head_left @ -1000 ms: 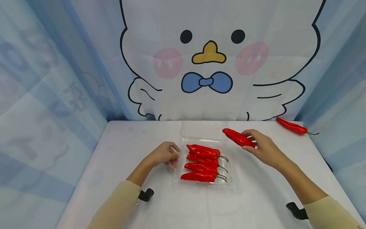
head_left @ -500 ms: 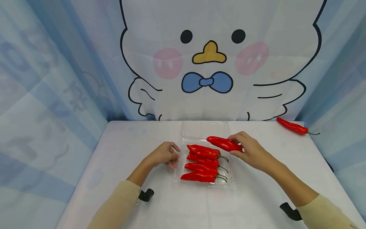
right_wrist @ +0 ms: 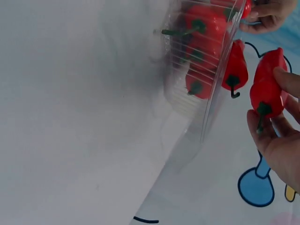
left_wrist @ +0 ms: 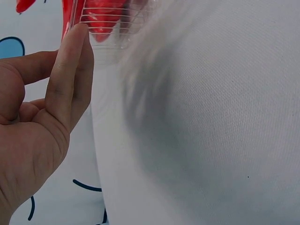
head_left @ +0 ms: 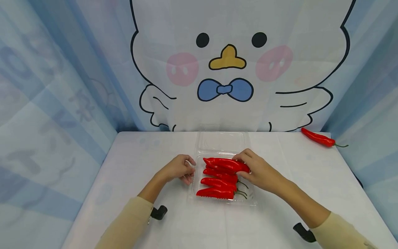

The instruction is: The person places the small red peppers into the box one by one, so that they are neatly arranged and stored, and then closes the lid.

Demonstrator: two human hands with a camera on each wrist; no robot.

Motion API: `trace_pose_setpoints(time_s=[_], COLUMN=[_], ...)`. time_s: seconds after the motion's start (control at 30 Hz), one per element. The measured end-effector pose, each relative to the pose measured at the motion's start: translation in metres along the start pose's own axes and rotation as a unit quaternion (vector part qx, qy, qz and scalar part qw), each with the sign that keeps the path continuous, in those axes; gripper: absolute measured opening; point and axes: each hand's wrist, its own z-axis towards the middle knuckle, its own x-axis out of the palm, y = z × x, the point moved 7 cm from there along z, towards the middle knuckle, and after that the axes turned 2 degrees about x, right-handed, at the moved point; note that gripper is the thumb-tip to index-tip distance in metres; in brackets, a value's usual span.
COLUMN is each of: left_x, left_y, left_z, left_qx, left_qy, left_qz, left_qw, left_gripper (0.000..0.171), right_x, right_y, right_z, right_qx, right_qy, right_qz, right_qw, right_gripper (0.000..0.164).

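Note:
In the head view, my right hand [head_left: 259, 173] grips a red chili pepper [head_left: 231, 165] by its stem end, above the back of a clear plastic clamshell box [head_left: 252, 199]. The right wrist view shows the held pepper [right_wrist: 268, 84] between thumb and fingers, its green stem pointing down, apart from the box wall. Several red peppers [head_left: 215, 192] lie side by side in the box, stems to the right; the held one partly covers the rearmost. My left hand [head_left: 178, 168] touches the box's left side. Its fingers [left_wrist: 65, 77] extend to the ribbed wall in the left wrist view.
The transparent lid [head_left: 222, 141] lies folded back behind the box. Another red pepper [head_left: 320, 138] is at the table's far right corner. A white cloth covers the table [head_left: 124, 214], and printed curtains [head_left: 49, 121] enclose it at the back and both sides.
My right hand has carried its pepper leftward and down, from right of the box to over the rearmost pepper inside. The left hand stays at the box's side.

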Motion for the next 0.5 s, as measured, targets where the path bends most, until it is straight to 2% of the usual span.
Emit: trace_pose_setpoints(time_s=[0.3,0.5], left_x=[-0.001,-0.001], left_y=[0.000,0.001], left_z=[0.000,0.001], left_qx=[-0.002,-0.001], left_qy=[-0.001,0.001], left_qz=[0.001,0.001], left_qw=[1.0000,1.0000], left_gripper=[0.029,0.029], right_x=[0.020,0.029], right_y=[0.010,0.013], right_z=[0.000,-0.001], right_qx=[-0.009,-0.016], right_qy=[0.012,0.016], right_qz=[-0.010,-0.018], right_qw=[1.000,1.000], right_gripper=[0.055,0.053])
